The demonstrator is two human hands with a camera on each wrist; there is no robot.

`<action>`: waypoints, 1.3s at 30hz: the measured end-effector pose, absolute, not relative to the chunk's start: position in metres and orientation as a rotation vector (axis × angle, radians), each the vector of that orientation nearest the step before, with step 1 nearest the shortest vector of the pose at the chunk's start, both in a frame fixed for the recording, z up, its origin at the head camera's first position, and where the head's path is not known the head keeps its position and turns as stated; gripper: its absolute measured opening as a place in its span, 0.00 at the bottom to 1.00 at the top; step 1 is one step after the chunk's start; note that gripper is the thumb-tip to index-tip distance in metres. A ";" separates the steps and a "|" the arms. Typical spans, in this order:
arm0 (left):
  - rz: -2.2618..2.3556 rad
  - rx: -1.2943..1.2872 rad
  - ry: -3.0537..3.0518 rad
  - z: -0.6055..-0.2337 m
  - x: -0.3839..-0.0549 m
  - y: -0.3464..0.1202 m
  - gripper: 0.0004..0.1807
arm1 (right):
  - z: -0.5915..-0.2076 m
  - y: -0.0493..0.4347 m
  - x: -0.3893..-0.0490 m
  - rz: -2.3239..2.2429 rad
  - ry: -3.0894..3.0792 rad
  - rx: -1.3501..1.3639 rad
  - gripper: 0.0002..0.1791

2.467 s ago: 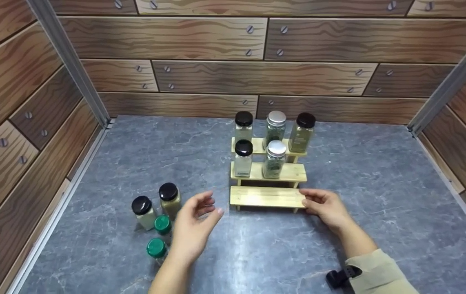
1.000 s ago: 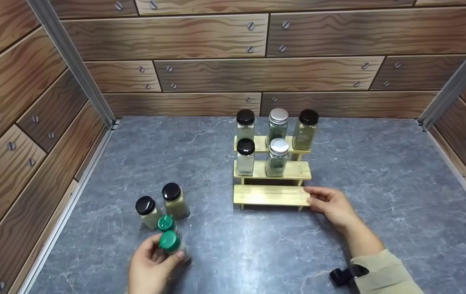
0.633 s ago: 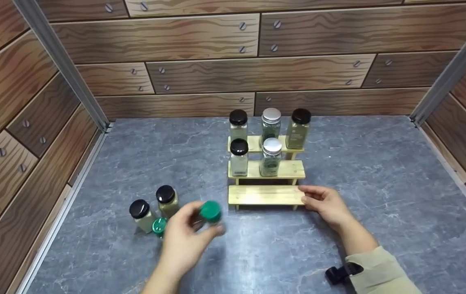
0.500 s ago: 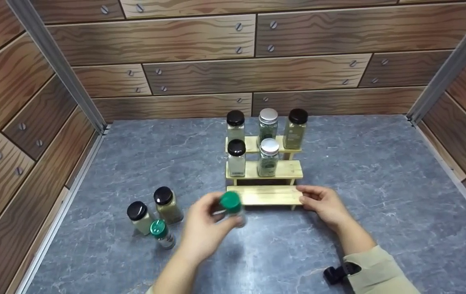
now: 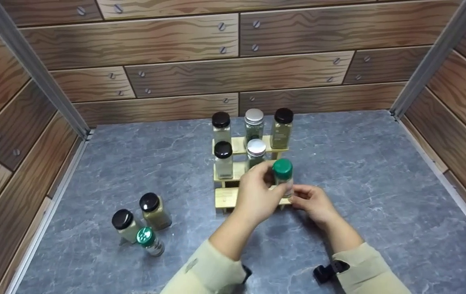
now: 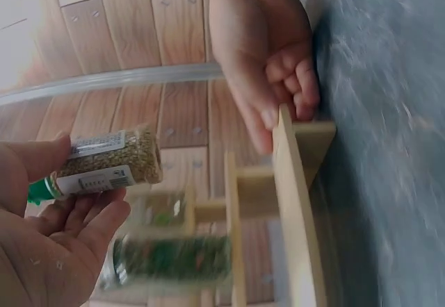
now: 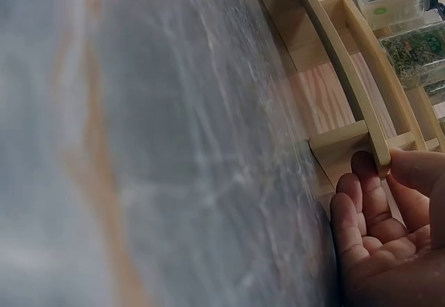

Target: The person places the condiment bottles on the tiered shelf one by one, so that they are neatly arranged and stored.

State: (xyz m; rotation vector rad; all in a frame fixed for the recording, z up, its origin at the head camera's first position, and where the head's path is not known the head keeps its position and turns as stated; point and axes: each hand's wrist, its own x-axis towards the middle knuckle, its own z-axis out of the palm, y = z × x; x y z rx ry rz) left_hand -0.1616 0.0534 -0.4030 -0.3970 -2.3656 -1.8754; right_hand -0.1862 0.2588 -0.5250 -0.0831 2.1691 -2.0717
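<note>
My left hand (image 5: 257,196) grips a spice jar (image 5: 283,169) with a green cap, above the right part of the low shelf. In the left wrist view this jar (image 6: 108,164) shows tan seeds behind a white label, its base clear of the wood. A three-step wooden rack (image 5: 225,198) stands on the grey tabletop. My right hand (image 5: 315,205) pinches the right end of its lowest shelf; the right wrist view shows the thumb above and fingers (image 7: 372,196) beneath the board.
Black-capped jars (image 5: 223,165) and silver-capped jars (image 5: 254,126) stand on the rack's upper two steps. At left are two black-capped jars (image 5: 155,212) and another green-capped jar (image 5: 149,241). Wood-patterned walls (image 5: 176,45) enclose the tabletop.
My left hand took a green-capped jar from the group at left and carried it right, up over the rack. My right hand keeps its hold on the lowest shelf. The head view has shifted slightly.
</note>
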 end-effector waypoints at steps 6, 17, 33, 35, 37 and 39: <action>-1.683 -0.374 -2.448 -0.404 -0.180 0.081 0.22 | -0.526 0.258 -0.186 -2.073 2.174 -0.122 0.13; -1.363 -0.342 -2.475 -0.424 -0.199 0.105 0.23 | -0.526 0.261 -0.184 -2.047 2.225 -0.130 0.22; -1.182 -0.110 -2.374 -0.448 -0.205 0.131 0.42 | -0.527 0.257 -0.181 -2.093 2.220 -0.114 0.11; -1.192 -0.098 -2.398 -0.449 -0.202 0.133 0.47 | -0.528 0.257 -0.181 -2.095 2.226 -0.107 0.08; -1.230 -0.090 -2.436 -0.447 -0.197 0.135 0.52 | -0.527 0.258 -0.180 -2.094 2.240 -0.077 0.05; -1.273 -0.094 -2.480 -0.443 -0.189 0.137 0.57 | -0.525 0.259 -0.180 -2.061 2.290 -0.017 0.06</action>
